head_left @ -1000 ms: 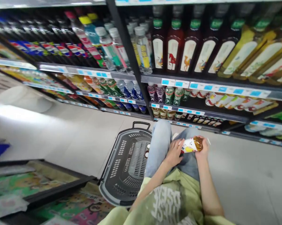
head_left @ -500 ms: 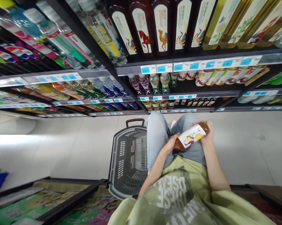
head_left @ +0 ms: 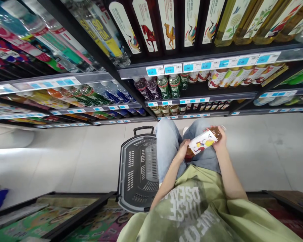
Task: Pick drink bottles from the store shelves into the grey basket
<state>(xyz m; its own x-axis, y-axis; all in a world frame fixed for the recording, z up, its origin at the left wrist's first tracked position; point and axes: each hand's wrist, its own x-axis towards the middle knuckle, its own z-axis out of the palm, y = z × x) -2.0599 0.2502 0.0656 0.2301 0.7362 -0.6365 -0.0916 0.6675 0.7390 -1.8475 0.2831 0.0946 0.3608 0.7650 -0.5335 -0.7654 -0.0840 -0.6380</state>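
Note:
A bottle of amber drink with a white picture label lies tilted above my knees, held between both hands. My left hand has its fingers round the lower left end of the bottle. Round the other end, at the upper right, my right hand is closed. The label faces up and shows coloured drawings. Part of each hand's fingers is hidden behind the bottle.
A dark grey shopping basket stands on the tiled floor left of my legs. Shelves of bottled drinks with a price rail run across the front. More shelving stands behind me.
The bottle and both hands appear slightly further left and higher, still in the same hold. The view of the shelves has shifted a little.

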